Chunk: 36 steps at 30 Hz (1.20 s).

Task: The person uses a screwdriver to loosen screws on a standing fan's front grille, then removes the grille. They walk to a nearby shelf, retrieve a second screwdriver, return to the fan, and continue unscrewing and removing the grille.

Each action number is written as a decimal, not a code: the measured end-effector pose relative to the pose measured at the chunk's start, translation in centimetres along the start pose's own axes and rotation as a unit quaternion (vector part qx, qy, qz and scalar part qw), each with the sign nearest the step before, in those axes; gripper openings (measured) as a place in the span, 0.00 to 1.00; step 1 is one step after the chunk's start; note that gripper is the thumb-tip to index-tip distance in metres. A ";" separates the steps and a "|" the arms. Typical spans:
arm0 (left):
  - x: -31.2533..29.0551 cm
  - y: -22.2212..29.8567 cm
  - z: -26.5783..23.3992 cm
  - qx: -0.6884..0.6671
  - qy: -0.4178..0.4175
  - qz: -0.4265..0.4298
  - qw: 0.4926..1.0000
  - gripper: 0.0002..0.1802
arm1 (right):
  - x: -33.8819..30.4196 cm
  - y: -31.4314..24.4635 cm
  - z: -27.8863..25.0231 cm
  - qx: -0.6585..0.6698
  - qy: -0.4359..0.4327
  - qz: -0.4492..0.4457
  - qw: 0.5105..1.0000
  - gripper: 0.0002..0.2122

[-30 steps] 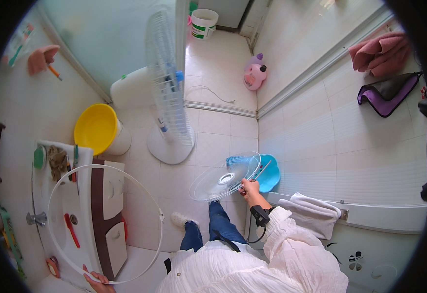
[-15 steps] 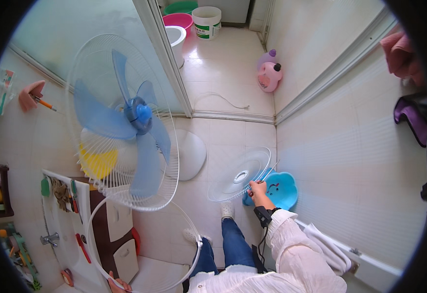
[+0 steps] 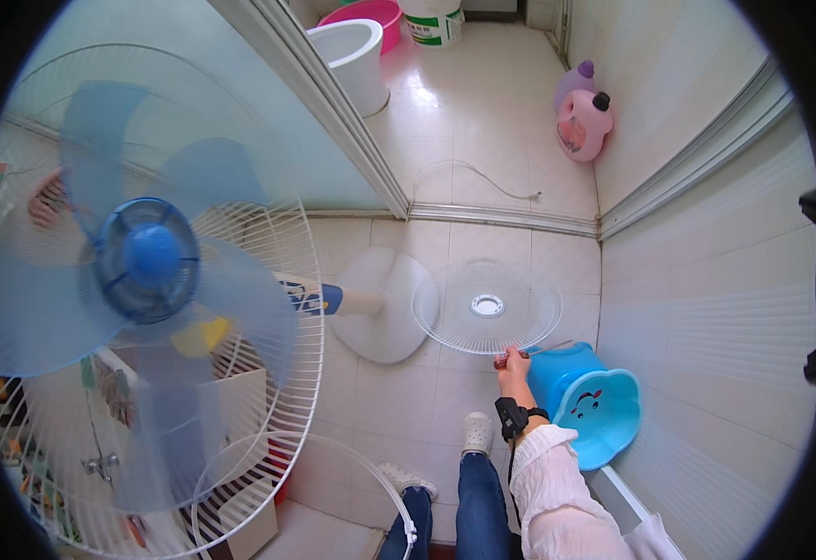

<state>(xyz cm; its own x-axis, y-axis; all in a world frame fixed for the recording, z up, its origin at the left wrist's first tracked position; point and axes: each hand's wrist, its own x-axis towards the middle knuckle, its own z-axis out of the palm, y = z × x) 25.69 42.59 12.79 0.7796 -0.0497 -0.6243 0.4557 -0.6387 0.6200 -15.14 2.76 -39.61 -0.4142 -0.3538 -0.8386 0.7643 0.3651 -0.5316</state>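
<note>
My right hand [image 3: 514, 360] is closed at the near rim of a round white wire fan grille [image 3: 537, 289]. A thin metal shaft pokes out to its right and a dark red handle shows at its left, which looks like a screwdriver [image 3: 550, 348]. My left hand is out of view. A white plastic ring [image 3: 361, 455] stands below the fan, partly behind its wires. On the left, close by, is the standing fan with blue blades [image 3: 151, 257], blurred, in front of its white rear grille [image 3: 313, 355]. Its round base [image 3: 417, 322] rests on the tiles.
A blue flower-rimmed bucket [image 3: 627, 401] lies tilted beside my right forearm. Past the sliding-door track [image 3: 501, 219] are a cable [image 3: 492, 177], a pink jug [image 3: 587, 121], a white pail [image 3: 361, 70] and a pink basin [image 3: 384, 19]. A cabinet [image 3: 240, 401] is behind the fan.
The fan head looms larger and further left in view. The grille in my right hand has tipped flatter. My left hand, earlier at the white ring, has left the view.
</note>
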 end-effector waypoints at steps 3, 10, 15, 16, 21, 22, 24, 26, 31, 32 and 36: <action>0.3 -0.4 1.2 0.044 -0.019 0.015 0.999 0.21 | 1.1 1.6 -1.3 -0.050 0.073 0.017 0.996 0.08; 1.7 -1.3 5.5 0.060 0.019 -0.026 0.998 0.21 | 5.5 5.6 -5.9 -0.277 0.169 0.092 0.941 0.16; 1.0 -1.7 7.9 0.050 0.038 -0.078 0.995 0.20 | 7.6 7.8 -7.3 -0.158 0.042 0.047 0.985 0.12; 0.8 -1.8 8.1 0.049 0.043 -0.078 0.995 0.19 | 7.6 7.5 -7.2 -0.211 0.011 0.068 0.975 0.13; 0.9 -2.2 7.9 0.026 0.019 -0.069 0.997 0.17 | 6.2 5.3 -5.4 -0.321 -0.039 0.152 0.934 0.17; 1.0 -2.2 7.8 0.021 0.011 -0.078 0.997 0.18 | 5.9 4.8 -5.2 -0.340 -0.035 0.147 0.928 0.19; 0.7 -2.0 7.6 0.040 -0.032 -0.049 0.997 0.19 | 5.1 4.2 -4.3 -0.384 -0.050 0.051 0.920 0.25; 0.2 -1.6 7.4 0.044 -0.063 -0.044 0.996 0.20 | 3.6 2.7 -3.6 -0.429 -0.038 -0.039 0.901 0.28; -0.7 -0.6 6.6 0.008 -0.122 -0.033 0.992 0.21 | -6.9 -7.6 3.2 -0.249 -0.078 -0.053 0.964 0.18; -0.7 -0.6 6.3 -0.007 -0.120 -0.040 0.992 0.21 | -10.7 -10.8 4.8 -0.204 -0.143 -0.053 0.967 0.13; 0.1 -0.9 5.2 -0.014 -0.120 -0.010 0.993 0.27 | -29.3 -23.6 8.7 -0.130 -0.447 -0.116 0.877 0.12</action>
<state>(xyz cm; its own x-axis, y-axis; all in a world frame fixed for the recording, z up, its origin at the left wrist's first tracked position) 23.12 39.11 9.71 0.6470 -0.2208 -0.7298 0.4851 -0.6192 0.6175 -16.73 -2.94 -1.50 0.0984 -0.9365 -0.3367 0.5233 0.3365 -0.7829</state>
